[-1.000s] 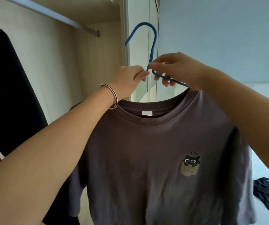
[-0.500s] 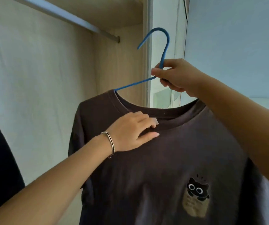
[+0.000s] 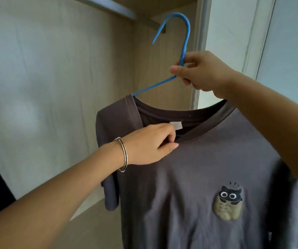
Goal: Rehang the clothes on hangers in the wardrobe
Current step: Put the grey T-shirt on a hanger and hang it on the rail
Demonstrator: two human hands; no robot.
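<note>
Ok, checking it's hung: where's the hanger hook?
Head view, upper middle: the hanger hook rises above the right hand, near the wardrobe rail, not on it.

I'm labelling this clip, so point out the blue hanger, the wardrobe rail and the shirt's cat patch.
blue hanger [image 3: 187,42], head view, hook's upright stem
wardrobe rail [image 3: 115,8], head view, the bar's lit stretch
cat patch [image 3: 227,202], head view, just below the eyes
</note>
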